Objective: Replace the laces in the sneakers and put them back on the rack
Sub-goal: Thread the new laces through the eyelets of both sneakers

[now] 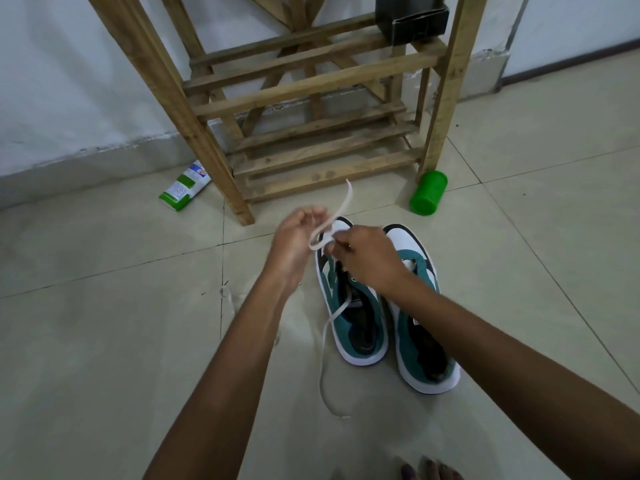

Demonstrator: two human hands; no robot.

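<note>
Two teal, white and black sneakers stand side by side on the tiled floor, toes toward the rack: the left sneaker and the right sneaker. A white lace runs from the left sneaker's front eyelets up between my hands, and its other end trails over the floor to the left of the shoe. My left hand holds a loop of the lace above the toe. My right hand pinches the lace just over the left sneaker's front eyelets. The right sneaker shows no lace.
A wooden slatted shoe rack stands just beyond the sneakers, with a black box on an upper shelf. A green cylinder lies by its right leg and a green-and-white tube by its left. Bare toes show at the bottom edge.
</note>
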